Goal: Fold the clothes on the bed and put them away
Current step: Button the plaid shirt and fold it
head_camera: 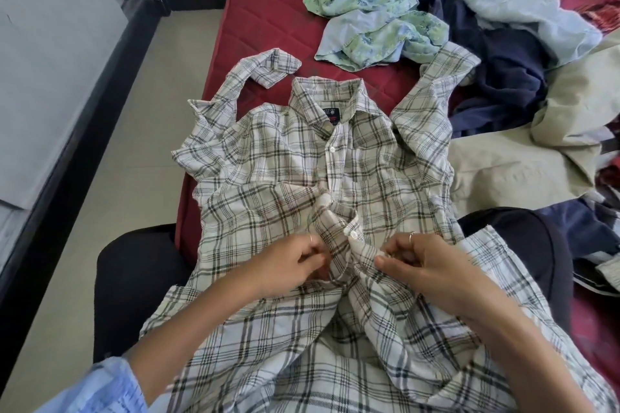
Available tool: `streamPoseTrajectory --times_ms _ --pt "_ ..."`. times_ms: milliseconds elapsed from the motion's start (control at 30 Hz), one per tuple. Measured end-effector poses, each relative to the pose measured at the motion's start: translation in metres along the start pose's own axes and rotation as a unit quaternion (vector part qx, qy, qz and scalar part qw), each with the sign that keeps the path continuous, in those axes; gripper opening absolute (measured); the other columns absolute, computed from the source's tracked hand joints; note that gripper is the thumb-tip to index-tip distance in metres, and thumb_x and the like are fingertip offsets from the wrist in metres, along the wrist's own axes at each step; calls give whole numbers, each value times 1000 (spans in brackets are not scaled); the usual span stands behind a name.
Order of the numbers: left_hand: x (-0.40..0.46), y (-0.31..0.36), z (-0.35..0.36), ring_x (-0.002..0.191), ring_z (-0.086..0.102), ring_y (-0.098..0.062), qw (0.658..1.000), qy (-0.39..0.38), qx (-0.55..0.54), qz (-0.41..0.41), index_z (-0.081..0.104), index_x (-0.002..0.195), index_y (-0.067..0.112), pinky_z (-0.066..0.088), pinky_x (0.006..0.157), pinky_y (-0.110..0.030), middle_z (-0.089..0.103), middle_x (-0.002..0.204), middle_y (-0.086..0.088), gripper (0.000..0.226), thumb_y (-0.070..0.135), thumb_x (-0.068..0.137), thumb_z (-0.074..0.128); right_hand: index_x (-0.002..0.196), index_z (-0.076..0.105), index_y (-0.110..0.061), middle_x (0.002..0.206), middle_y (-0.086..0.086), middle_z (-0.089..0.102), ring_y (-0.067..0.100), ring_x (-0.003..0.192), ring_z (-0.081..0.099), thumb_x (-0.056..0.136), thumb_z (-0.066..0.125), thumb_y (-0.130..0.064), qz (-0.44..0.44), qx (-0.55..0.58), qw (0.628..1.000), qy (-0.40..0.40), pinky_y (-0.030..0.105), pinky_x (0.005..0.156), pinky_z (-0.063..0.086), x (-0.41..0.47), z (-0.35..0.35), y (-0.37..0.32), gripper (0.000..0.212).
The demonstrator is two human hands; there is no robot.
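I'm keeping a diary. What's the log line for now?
stage: buttoning | left hand: pinches plaid shirt | right hand: pinches placket | pile: unfolded

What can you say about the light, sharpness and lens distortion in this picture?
Head view: soft, even daylight with faint shadows and no glare; the plaid shirt and both hands, left hand and right hand, are sharp; wide-angle bending curves the black skirting and stretches the corners.
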State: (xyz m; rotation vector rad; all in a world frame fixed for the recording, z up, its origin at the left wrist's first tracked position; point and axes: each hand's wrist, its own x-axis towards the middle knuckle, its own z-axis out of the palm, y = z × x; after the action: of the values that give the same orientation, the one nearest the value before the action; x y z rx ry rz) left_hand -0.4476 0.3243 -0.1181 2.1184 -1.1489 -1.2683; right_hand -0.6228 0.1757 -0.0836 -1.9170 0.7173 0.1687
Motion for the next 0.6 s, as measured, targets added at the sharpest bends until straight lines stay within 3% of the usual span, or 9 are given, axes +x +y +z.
streamPoseTrajectory --times_ms 100,233,333,467,600 --pt "-2 -9 9 82 68 -18 994 -63 92 -23 66 109 24 58 78 -39 65 115 2 19 22 99 50 82 65 -24 58 -13 52 3 55 45 89 62 -38 6 3 999 -31 23 59 39 0 6 3 16" --pt "-4 -5 15 77 65 -17 974 -184 126 -34 66 115 17 53 68 -28 70 99 -1 22 21 96 55 86 64 -26 65 -10 56 4 59 48 91 61 -32 20 -28 996 -77 24 62 45 -3 9 3 9" --pt "-8 -2 18 90 65 -18 955 -235 181 -14 67 114 17 52 79 -33 69 104 0 23 24 94 59 100 66 -28 70 -11 56 -2 61 51 93 61 -26 26 -57 989 -135 22 64 50 -8 7 0 9" --pt "-16 -4 29 91 60 -15 933 -262 247 -14 65 120 17 50 76 -25 67 112 0 28 25 94 58 112 65 -30 71 -13 55 -7 58 51 92 63 -22 47 -116 979 -160 14 57 41 -13 3 -5 21" --pt "-23 -9 31 78 55 -8 943 -228 242 0 66 117 16 40 59 -14 66 108 1 26 24 94 60 87 70 -22 74 -4 67 0 62 58 89 68 -27 59 -166 972 -157 18 60 47 -12 4 -5 6"
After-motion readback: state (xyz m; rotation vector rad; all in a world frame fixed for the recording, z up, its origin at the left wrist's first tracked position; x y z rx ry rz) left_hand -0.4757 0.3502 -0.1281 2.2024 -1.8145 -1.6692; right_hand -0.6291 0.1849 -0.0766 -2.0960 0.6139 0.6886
